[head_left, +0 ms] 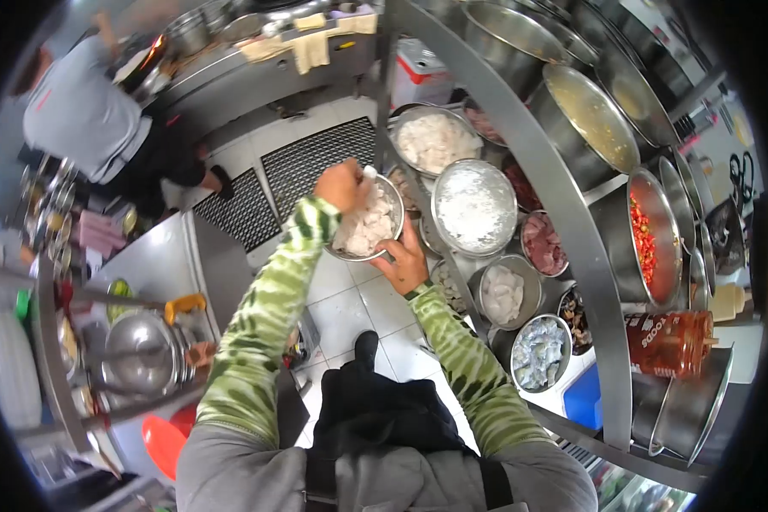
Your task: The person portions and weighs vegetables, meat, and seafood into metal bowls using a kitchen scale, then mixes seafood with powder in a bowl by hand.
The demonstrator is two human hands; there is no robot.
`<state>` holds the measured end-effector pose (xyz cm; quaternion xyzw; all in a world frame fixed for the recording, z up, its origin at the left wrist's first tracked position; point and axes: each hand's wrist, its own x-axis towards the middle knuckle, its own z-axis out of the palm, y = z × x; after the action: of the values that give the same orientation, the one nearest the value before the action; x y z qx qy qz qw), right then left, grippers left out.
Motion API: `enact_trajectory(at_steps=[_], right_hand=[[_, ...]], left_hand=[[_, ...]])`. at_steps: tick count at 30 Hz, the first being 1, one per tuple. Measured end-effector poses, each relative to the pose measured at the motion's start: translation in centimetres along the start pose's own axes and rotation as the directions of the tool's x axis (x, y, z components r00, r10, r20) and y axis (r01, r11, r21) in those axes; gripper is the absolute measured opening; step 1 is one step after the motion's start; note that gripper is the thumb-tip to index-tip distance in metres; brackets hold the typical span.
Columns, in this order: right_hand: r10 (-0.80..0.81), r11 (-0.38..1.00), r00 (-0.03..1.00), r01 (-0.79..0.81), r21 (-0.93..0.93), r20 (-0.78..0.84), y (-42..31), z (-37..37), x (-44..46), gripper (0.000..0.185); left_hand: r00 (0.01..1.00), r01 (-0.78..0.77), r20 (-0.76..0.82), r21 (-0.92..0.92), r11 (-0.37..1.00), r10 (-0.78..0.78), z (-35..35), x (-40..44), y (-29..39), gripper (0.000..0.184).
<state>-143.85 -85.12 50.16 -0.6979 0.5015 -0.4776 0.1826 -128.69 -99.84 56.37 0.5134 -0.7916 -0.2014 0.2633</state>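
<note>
A round metal bowl is held out in front of me, filled with pale, whitish chunks of food, perhaps raw meat or fish. My right hand grips its near right side, thumb and fingers around the rim. Over the far left of the bowl, my left hand is closed, with a whitish piece showing at its fingertips. Right beside the bowl, on the shelf, stand a basin of white powder and a basin of pale chunks.
More containers line the right shelf: red meat, pale slices, greyish seafood-like pieces. A metal rail runs above them, with big pots beyond. At far left a co-worker stands by a flaming wok. Black mats cover floor tiles.
</note>
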Motion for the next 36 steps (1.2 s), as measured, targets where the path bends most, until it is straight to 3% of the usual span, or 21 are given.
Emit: enact_trajectory(at_steps=[1,3,6,9,11,13,14,17,20,22,25,29,31,33,34,36], right_hand=[[-0.033,0.999,0.999,0.033,-0.019,0.020,-1.5,-0.2,-0.3,0.030],[-0.095,0.995,0.995,0.096,-0.035,0.036,-4.4,-0.1,-1.6,0.029],[-0.148,0.989,0.979,0.146,0.024,0.142,-7.1,-0.2,-4.3,0.032],[-0.317,0.945,0.927,0.292,0.146,0.199,-13.6,-0.6,-6.7,0.033],[-0.424,0.897,0.881,0.378,0.228,0.210,-18.0,-0.9,-8.2,0.033],[-0.480,0.861,0.841,0.398,0.316,0.249,-21.4,-0.6,-9.1,0.033],[-0.518,0.835,0.823,0.428,0.345,0.235,-24.0,-0.2,-9.8,0.032],[-0.655,0.725,0.707,0.492,0.482,0.265,-29.8,2.0,-10.5,0.032],[-0.705,0.652,0.660,0.460,0.603,0.259,-34.5,6.0,-12.2,0.030],[-0.666,0.700,0.661,0.394,0.596,0.345,-37.5,8.1,-13.8,0.027],[-0.563,0.768,0.718,0.273,0.579,0.409,-39.1,13.3,-16.3,0.028],[-0.483,0.801,0.728,0.142,0.581,0.487,-41.0,16.9,-18.7,0.031],[-0.536,0.770,0.755,0.254,0.585,0.378,-41.8,18.4,-19.7,0.032],[-0.553,0.762,0.759,0.295,0.576,0.343,-42.2,19.5,-20.0,0.032],[-0.548,0.820,0.708,0.349,0.454,0.446,-41.9,19.3,-19.7,0.042],[-0.516,0.815,0.744,0.273,0.511,0.424,-41.9,19.0,-19.8,0.057]], left_hand=[[0.999,0.047,-0.020,0.031,0.998,-0.046,0.3,-1.3,0.4,0.020],[0.982,-0.024,-0.188,-0.015,1.000,0.021,0.8,-4.5,1.1,0.018],[0.963,0.081,-0.256,-0.014,0.997,-0.082,-4.9,-10.2,3.5,0.020],[0.919,0.144,-0.376,0.030,0.989,-0.122,-11.2,-18.8,6.3,0.031],[0.942,0.158,-0.316,0.127,0.979,-0.111,-15.1,-24.2,8.0,0.041],[0.964,0.025,-0.265,0.227,0.974,0.037,-17.5,-28.2,7.2,0.038],[0.957,0.080,-0.288,0.188,0.979,-0.023,-19.5,-30.7,8.0,0.034],[0.892,0.220,-0.449,0.342,0.914,-0.047,-24.7,-37.2,8.2,0.024],[0.858,0.345,-0.512,0.496,0.796,-0.053,-29.7,-43.7,6.8,0.023],[0.800,0.446,-0.592,0.483,0.754,-0.094,-31.9,-47.8,6.2,0.023],[0.803,0.441,-0.580,0.422,0.792,-0.138,-33.6,-53.4,5.4,0.018],[0.921,0.333,-0.342,0.449,0.830,-0.184,-34.0,-59.2,0.7,0.022],[0.929,0.321,-0.308,0.395,0.861,-0.206,-34.7,-61.1,-0.4,0.024],[0.899,0.350,-0.402,0.424,0.835,-0.172,-35.2,-62.6,-1.2,0.024],[0.877,0.369,-0.455,0.436,0.821,-0.153,-35.6,-63.0,-1.3,0.024],[0.832,0.390,-0.508,0.255,0.885,-0.220,-36.5,-64.6,-0.5,0.023]])
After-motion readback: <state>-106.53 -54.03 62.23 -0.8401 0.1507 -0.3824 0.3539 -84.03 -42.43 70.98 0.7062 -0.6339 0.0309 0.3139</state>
